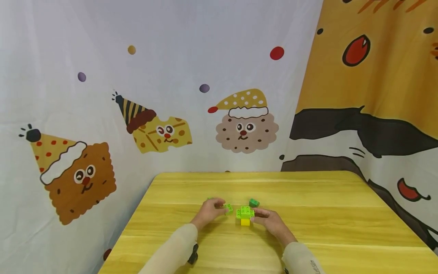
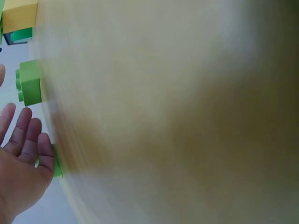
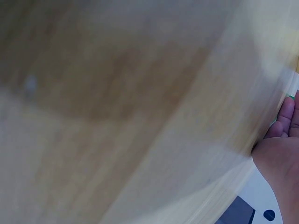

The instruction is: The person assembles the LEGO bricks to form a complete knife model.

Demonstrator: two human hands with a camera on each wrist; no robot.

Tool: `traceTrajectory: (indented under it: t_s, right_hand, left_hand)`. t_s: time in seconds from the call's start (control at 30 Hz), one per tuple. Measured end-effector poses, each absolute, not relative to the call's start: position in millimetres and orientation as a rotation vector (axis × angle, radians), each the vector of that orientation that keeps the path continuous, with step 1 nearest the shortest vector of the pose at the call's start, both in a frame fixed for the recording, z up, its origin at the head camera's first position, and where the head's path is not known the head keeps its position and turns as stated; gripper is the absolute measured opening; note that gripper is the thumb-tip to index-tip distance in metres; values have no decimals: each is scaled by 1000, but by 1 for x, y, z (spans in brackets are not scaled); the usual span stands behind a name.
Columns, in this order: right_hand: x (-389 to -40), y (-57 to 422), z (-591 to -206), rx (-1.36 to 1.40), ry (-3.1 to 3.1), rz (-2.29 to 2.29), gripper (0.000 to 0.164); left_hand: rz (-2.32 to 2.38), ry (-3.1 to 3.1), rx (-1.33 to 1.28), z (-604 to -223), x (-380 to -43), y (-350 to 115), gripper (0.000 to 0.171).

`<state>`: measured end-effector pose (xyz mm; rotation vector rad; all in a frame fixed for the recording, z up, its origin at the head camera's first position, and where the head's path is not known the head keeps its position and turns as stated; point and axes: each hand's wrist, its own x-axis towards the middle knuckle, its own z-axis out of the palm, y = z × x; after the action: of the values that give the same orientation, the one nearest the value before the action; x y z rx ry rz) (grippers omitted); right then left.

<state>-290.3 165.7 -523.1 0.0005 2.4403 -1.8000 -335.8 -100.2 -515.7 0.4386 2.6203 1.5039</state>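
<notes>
Pinched at its three-o'clock end by the thumb and fingers of my right hand (image 1: pixel 272 222), the toy-brick stack (image 1: pixel 245 214) stands upright on the wood-grain tabletop (image 1: pixel 308 201). I judge that this hold steadies it: a broad light-green tier (image 1: pixel 238 214) overhangs a narrower yellow brick (image 1: pixel 245 222) at the base, so a careless push might tip it, and the overhang gives my fingers an edge. Taking the stack as the dial's centre, with twelve pointing away from me, a loose light-green building brick (image 1: pixel 228 209) lies near it at ten o'clock. My left hand (image 1: pixel 209 210) is around that brick with fingers relaxed and parted; the left wrist view shows a gap between fingertips and brick, so I grip nothing there. A dark-green brick (image 1: pixel 254 203) rests at one o'clock, just beyond the stack. One more light-green piece (image 2: pixel 58 169), farther out at ten, is mostly hidden behind my little finger. Such close spacing, I'd guess, suits easy reach. How firmly my right fingertips press, I cannot tell
</notes>
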Motion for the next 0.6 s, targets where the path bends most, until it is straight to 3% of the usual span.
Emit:
traceTrajectory:
  t_s: [0.6]
  right_hand:
    - [-289, 165, -522, 18, 2427, -1817, 49]
  left_hand:
    - [1418, 2701, 425, -517, -338, -93, 40]
